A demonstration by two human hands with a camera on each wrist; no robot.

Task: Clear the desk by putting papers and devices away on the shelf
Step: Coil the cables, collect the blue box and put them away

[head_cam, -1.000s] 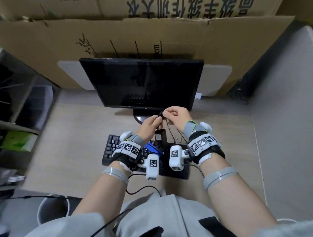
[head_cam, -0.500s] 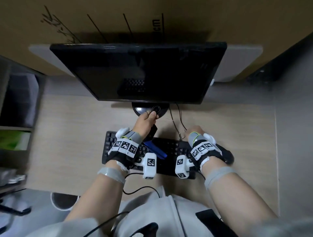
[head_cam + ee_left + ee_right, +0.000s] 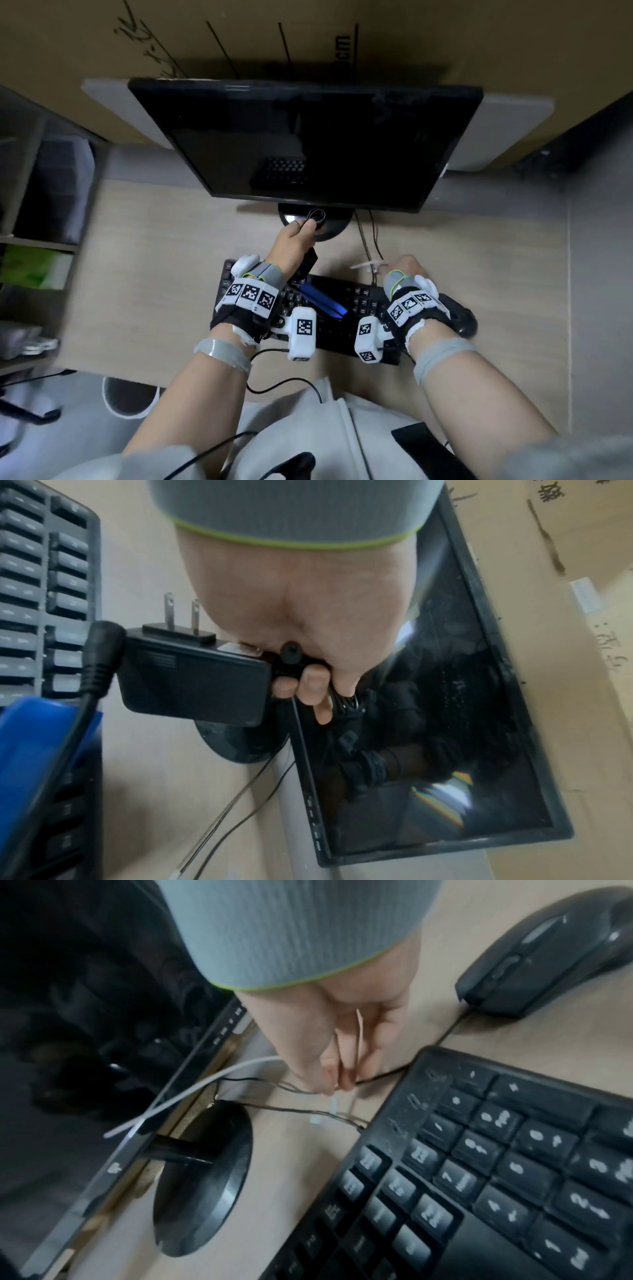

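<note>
My left hand (image 3: pixel 301 228) is raised in front of the monitor base (image 3: pixel 329 228). It grips a black power adapter (image 3: pixel 195 680) by its coiled cable (image 3: pixel 317 216); the plug prongs point up in the left wrist view, where the hand (image 3: pixel 308 691) is curled round the coil. My right hand (image 3: pixel 404 265) is low on the desk behind the black keyboard (image 3: pixel 342 318), pinching a thin white cable tie (image 3: pixel 192 1093) between its fingertips (image 3: pixel 334 1085), right over thin dark cables (image 3: pixel 291 1111). A blue flat object (image 3: pixel 323 301) lies on the keyboard.
The black monitor (image 3: pixel 308 144) stands at the back, cardboard behind it. A black mouse (image 3: pixel 459 317) sits right of the keyboard beside my right wrist. Shelves (image 3: pixel 37 240) with a green item stand at the left. A bin (image 3: pixel 130 397) is below the desk's front edge.
My right hand let go of the coil, dropped to the desk behind the keyboard and took the white tie. My left hand carried the coiled cable and adapter forward toward the monitor base.
</note>
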